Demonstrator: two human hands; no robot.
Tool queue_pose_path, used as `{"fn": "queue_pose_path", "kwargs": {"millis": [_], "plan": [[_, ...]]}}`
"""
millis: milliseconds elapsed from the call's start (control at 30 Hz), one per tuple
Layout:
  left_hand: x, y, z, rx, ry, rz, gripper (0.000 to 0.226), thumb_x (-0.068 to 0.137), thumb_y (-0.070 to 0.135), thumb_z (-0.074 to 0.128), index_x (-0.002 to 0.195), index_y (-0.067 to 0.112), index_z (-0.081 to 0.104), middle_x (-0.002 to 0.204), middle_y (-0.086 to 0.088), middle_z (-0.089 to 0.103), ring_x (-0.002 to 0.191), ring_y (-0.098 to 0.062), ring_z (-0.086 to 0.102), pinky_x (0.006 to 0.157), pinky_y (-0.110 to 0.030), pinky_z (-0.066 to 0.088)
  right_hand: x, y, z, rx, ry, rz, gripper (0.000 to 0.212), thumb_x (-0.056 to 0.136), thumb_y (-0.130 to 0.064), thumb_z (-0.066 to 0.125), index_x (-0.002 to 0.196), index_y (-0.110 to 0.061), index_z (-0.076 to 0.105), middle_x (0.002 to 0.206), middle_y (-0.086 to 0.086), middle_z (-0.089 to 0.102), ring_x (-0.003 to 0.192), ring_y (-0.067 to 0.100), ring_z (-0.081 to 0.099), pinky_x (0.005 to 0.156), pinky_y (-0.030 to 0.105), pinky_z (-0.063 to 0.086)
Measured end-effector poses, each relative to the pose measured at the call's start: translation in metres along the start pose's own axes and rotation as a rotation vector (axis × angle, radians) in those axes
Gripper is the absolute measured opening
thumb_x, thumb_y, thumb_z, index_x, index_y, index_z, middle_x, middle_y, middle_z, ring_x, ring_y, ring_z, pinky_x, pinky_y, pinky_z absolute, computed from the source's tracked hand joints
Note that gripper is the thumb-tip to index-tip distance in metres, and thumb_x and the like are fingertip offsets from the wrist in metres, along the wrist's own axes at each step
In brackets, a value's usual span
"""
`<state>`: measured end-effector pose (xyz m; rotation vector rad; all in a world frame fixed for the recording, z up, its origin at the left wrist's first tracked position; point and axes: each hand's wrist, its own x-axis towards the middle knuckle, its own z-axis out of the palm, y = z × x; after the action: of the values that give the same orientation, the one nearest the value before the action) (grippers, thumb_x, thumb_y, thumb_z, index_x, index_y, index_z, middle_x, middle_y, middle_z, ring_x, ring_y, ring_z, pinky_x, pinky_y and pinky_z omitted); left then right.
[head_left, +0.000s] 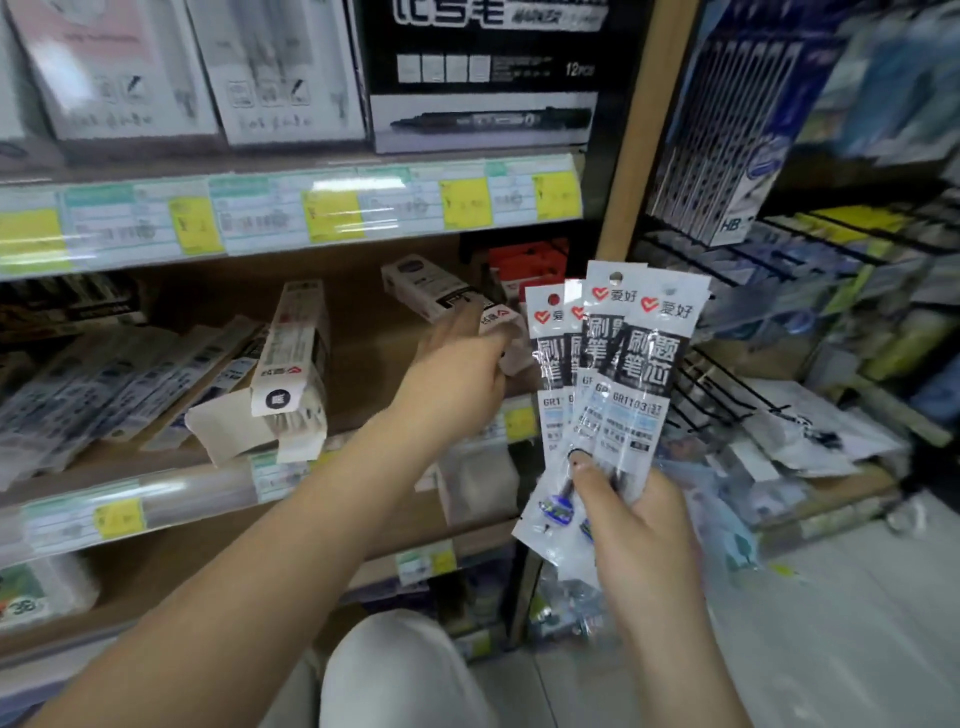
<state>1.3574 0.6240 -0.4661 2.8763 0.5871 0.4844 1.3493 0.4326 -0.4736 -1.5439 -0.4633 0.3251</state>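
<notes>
My right hand (636, 512) pinches a fan of several flat pen-refill packets (621, 364), white and black with red heart logos, held upright in front of the shelf post. My left hand (460, 371) reaches into the middle shelf and grips the near end of a long white refill box (441, 291) that lies tilted toward the back. The fingers of my left hand are blurred and partly hidden behind the box.
An opened white box (291, 364) leans on the middle shelf (156, 493), beside rows of flat packets (104, 384). Marker boxes (483, 73) stand on the upper shelf. Wire racks (779, 249) with hanging goods fill the right. My knee (395, 670) is below.
</notes>
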Motion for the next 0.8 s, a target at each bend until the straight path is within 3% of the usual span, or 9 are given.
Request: {"fn": "queue_pose_path", "kwargs": {"millis": [67,233,400,467,600,733,800], "plan": [[0.008,0.001,0.004,0.084,-0.046,-0.006,0.047,0.083,0.017,0.051,0.130,0.019,0.049,0.142,-0.013,0.035,0.134,-0.035,0.029,0.105,-0.046,0.034,0.002,0.002,-0.003,-0.012,0.019,-0.002,0.022,0.090,-0.006,0.056,0.077,-0.020,0.064,0.064,-0.030,0.066,0.060,-0.013,0.060,0.052,0.004,0.042],[0.017,-0.001,0.009,0.102,-0.019,-0.011,0.033,0.081,0.013,0.055,0.114,0.010,0.055,0.121,-0.012,0.050,0.116,-0.032,0.044,0.086,-0.042,0.047,0.004,0.003,-0.006,-0.016,0.024,-0.003,0.021,0.091,-0.009,0.056,0.076,-0.021,0.063,0.063,-0.027,0.066,0.056,-0.011,0.058,0.050,0.005,0.040],[0.020,-0.003,0.009,0.156,-0.033,-0.033,0.054,0.081,0.002,0.056,0.130,0.016,0.041,0.131,-0.009,0.045,0.123,-0.030,0.039,0.087,-0.040,0.042,0.004,0.006,-0.008,-0.025,0.010,-0.007,0.016,0.091,-0.011,0.057,0.080,-0.020,0.064,0.063,-0.031,0.065,0.058,-0.014,0.058,0.047,0.002,0.037],[0.022,-0.006,0.008,0.238,-0.055,-0.032,0.050,0.085,0.005,0.053,0.133,0.017,0.043,0.136,-0.009,0.042,0.126,-0.032,0.037,0.088,-0.041,0.042,0.004,0.006,-0.008,-0.023,0.006,-0.010,0.013,0.091,-0.011,0.058,0.083,-0.019,0.065,0.062,-0.032,0.065,0.058,-0.015,0.058,0.047,0.001,0.036],[0.022,-0.010,0.008,0.412,-0.043,-0.042,0.033,0.086,0.009,0.056,0.119,0.009,0.055,0.131,-0.014,0.048,0.118,-0.037,0.047,0.083,-0.039,0.048,0.003,0.006,-0.006,-0.034,0.008,-0.011,0.016,0.091,-0.012,0.057,0.080,-0.021,0.064,0.065,-0.031,0.066,0.059,-0.013,0.059,0.048,0.002,0.038],[0.014,-0.027,-0.005,0.288,0.190,0.053,0.041,0.082,0.004,0.062,0.122,0.009,0.058,0.117,-0.014,0.062,0.100,-0.036,0.061,0.072,-0.037,0.054,0.002,0.005,-0.006,0.014,0.006,-0.023,0.022,0.091,-0.009,0.056,0.077,-0.026,0.062,0.068,-0.029,0.067,0.063,-0.011,0.061,0.051,0.005,0.042],[0.003,-0.031,-0.021,0.101,0.344,0.136,0.025,0.073,0.000,0.066,0.098,0.003,0.066,0.108,-0.017,0.067,0.088,-0.039,0.065,0.065,-0.039,0.055,0.002,0.006,-0.004,0.026,-0.004,-0.025,0.021,0.091,-0.009,0.056,0.080,-0.026,0.062,0.066,-0.033,0.066,0.062,-0.014,0.060,0.049,0.003,0.040]]}}
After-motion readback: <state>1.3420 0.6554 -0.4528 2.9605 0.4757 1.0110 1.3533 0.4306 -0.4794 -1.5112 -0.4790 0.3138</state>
